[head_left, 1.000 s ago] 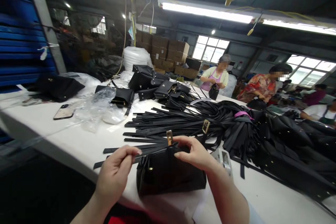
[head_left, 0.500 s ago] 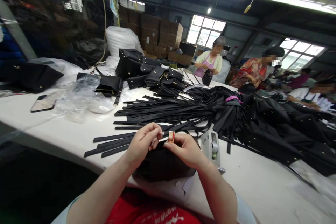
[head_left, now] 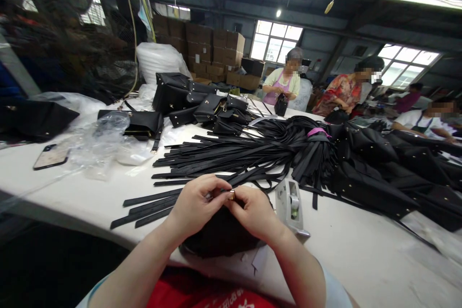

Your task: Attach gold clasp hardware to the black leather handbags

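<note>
A black bag lies on the table edge right in front of me, mostly beneath my hands. At its top, a small shiny gold metal fitting shows between my fingertips. My left hand is closed, thumb and forefinger pinched at the fitting's left side. Closed too is my right hand, its thumb and fingers gripping the fitting from the right. The fingers hide most of the fitting, and whether it is fixed to the bag I cannot tell.
A grey tape dispenser stands by my right wrist. Beyond my hands lie black straps, bundled with a pink tie. Black bags, plastic wrap and a phone lie farther off. Co-workers work across the table.
My left hand has moved right, its fingertips meeting the gold fitting in my right hand. The fitting has tilted and is more covered. The camera view has shifted slightly.
</note>
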A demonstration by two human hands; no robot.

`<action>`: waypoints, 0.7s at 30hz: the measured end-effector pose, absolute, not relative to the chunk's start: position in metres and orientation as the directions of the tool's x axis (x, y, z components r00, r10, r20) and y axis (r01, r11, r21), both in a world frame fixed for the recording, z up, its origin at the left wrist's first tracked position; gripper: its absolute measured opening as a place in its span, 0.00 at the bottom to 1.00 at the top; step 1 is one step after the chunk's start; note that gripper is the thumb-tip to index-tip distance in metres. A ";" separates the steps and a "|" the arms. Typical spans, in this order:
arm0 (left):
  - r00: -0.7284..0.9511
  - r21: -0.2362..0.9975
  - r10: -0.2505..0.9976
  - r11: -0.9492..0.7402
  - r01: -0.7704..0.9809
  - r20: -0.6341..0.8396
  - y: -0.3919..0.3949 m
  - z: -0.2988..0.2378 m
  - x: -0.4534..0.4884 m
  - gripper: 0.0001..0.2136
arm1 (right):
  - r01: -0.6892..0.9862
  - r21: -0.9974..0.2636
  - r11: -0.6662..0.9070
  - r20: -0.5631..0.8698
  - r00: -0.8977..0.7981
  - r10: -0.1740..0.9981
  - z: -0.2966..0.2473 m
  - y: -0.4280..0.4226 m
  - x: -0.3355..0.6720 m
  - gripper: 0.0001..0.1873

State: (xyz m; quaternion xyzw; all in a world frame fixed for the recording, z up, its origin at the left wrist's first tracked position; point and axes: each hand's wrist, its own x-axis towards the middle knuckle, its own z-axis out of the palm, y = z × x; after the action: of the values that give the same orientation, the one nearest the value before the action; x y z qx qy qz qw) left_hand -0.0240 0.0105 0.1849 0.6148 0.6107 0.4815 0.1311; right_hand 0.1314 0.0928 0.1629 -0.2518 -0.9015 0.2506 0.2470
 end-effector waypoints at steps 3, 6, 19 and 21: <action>-0.123 0.671 0.876 -0.259 0.694 0.465 0.010 0.192 -0.028 0.03 | 0.355 -0.508 0.785 0.332 -0.760 0.559 0.164 0.093 0.131 0.11; -0.086 0.641 0.886 -0.259 0.723 0.455 0.009 0.198 -0.033 0.03 | 0.369 -0.445 0.816 0.354 -0.764 0.539 0.164 0.093 0.132 0.09; -0.040 0.530 0.887 -0.238 0.814 0.460 0.002 0.198 -0.031 0.05 | 0.285 -0.541 0.792 0.375 -0.760 0.530 0.165 0.085 0.131 0.12; -0.067 0.484 0.853 -0.228 0.845 0.518 0.001 0.189 -0.026 0.06 | 0.239 -0.620 0.747 0.358 -0.761 0.541 0.166 0.084 0.132 0.13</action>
State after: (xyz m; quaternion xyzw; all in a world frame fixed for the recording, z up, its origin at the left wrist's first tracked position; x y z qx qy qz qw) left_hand -0.0256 0.0009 0.1891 0.6829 0.6214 0.3840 0.0050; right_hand 0.1316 0.0835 0.1664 -0.2178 -0.8953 0.2811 0.2682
